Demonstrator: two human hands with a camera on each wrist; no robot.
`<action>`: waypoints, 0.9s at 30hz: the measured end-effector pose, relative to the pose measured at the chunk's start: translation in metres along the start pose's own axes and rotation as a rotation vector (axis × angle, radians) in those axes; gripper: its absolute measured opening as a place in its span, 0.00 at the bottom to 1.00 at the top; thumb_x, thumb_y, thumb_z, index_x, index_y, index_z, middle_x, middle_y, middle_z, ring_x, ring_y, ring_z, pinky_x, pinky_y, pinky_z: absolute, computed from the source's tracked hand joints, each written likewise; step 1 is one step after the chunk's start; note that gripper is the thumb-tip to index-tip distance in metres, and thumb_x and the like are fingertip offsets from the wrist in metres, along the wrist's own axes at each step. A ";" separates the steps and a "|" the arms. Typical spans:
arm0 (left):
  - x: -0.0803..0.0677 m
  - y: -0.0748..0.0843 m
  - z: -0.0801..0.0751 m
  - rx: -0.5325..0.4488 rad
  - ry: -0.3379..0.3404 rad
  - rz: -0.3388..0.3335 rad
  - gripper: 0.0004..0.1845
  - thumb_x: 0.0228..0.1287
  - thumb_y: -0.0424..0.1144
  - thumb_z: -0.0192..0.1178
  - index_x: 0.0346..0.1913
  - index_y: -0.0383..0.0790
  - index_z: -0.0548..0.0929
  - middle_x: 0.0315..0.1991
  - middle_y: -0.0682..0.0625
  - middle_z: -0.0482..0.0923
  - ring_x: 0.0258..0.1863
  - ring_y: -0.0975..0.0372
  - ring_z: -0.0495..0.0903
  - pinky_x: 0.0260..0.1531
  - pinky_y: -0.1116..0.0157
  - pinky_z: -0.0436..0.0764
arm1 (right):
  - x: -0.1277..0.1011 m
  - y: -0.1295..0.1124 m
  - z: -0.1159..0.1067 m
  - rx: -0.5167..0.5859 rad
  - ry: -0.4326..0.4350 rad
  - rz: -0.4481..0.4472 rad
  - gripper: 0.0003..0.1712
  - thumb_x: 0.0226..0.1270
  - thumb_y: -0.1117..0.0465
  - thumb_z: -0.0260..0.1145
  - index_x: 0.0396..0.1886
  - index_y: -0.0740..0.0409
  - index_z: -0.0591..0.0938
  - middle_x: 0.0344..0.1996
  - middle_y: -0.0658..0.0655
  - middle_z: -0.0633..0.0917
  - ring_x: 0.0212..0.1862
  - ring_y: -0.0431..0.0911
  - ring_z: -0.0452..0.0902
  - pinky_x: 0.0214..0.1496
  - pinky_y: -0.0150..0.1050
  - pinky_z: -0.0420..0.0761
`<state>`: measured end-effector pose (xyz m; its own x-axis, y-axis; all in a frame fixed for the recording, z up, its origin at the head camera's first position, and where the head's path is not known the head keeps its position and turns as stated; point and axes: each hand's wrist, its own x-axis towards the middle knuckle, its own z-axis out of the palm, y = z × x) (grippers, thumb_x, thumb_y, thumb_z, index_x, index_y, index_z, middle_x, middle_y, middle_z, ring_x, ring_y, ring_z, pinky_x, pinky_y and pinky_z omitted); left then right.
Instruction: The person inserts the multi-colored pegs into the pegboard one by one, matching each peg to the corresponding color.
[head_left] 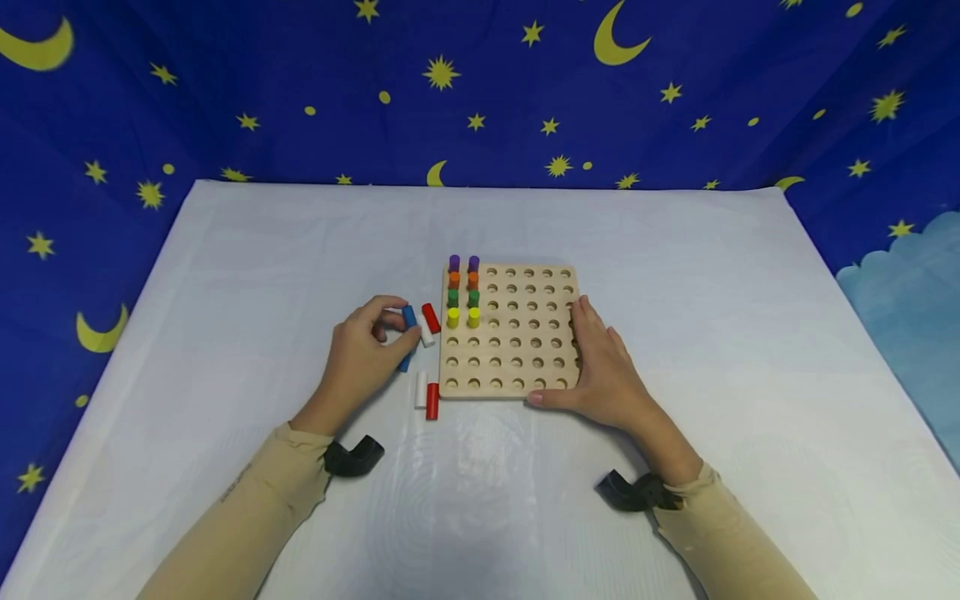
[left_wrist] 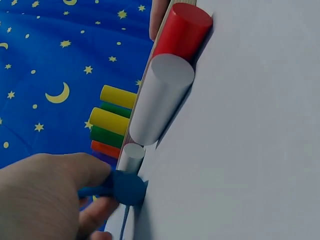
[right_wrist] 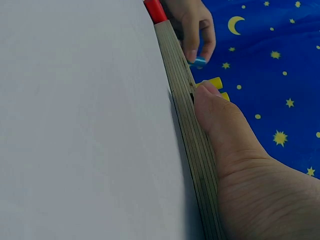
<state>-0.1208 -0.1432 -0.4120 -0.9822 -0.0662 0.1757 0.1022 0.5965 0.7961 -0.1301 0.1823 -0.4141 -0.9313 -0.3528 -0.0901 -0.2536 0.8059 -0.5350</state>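
My left fingers [head_left: 384,303] pinch a blue peg [head_left: 408,316], gap closed to its width, just left of the holed board [head_left: 480,395]. My right fingers [head_left: 591,323] lie nearly straight along the board's right edge, gripping nothing. Peg judged light, stiff, sturdy; smooth, may roll. Best hold: upper sides, lower end free.

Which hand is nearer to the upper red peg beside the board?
Left. The left hand pinches a blue peg just left of that red peg; the right hand touches the right side of the board.
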 end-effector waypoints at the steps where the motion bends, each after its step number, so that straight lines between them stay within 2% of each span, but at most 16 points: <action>1: 0.000 0.001 0.000 -0.006 0.015 0.014 0.18 0.60 0.39 0.70 0.53 0.41 0.82 0.35 0.47 0.86 0.31 0.59 0.73 0.33 0.66 0.69 | 0.000 0.000 0.000 0.000 0.000 0.000 0.85 0.35 0.23 0.75 0.80 0.51 0.33 0.81 0.57 0.37 0.82 0.51 0.33 0.79 0.58 0.37; 6: -0.004 0.003 0.003 -0.034 0.080 0.114 0.19 0.59 0.39 0.72 0.53 0.42 0.84 0.35 0.47 0.86 0.31 0.60 0.74 0.33 0.67 0.70 | 0.000 0.000 0.000 0.000 0.000 0.000 0.85 0.35 0.23 0.75 0.80 0.51 0.32 0.81 0.57 0.37 0.82 0.51 0.34 0.79 0.58 0.38; 15: -0.009 0.012 0.009 -0.071 0.105 0.272 0.17 0.58 0.37 0.72 0.51 0.42 0.85 0.36 0.49 0.87 0.29 0.60 0.71 0.29 0.65 0.69 | 0.000 -0.002 -0.001 0.007 -0.004 -0.001 0.85 0.36 0.24 0.76 0.80 0.51 0.32 0.81 0.56 0.36 0.82 0.51 0.33 0.79 0.58 0.38; 27: -0.011 0.032 0.022 -0.017 0.016 0.455 0.13 0.58 0.35 0.72 0.46 0.39 0.86 0.33 0.49 0.87 0.34 0.60 0.81 0.33 0.60 0.80 | -0.001 -0.001 0.000 0.002 -0.001 -0.002 0.86 0.36 0.24 0.76 0.80 0.52 0.32 0.81 0.56 0.36 0.82 0.50 0.33 0.79 0.58 0.38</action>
<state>-0.1103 -0.1056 -0.4014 -0.8344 0.1870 0.5184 0.5252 0.5550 0.6451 -0.1291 0.1819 -0.4137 -0.9306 -0.3548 -0.0899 -0.2548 0.8041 -0.5371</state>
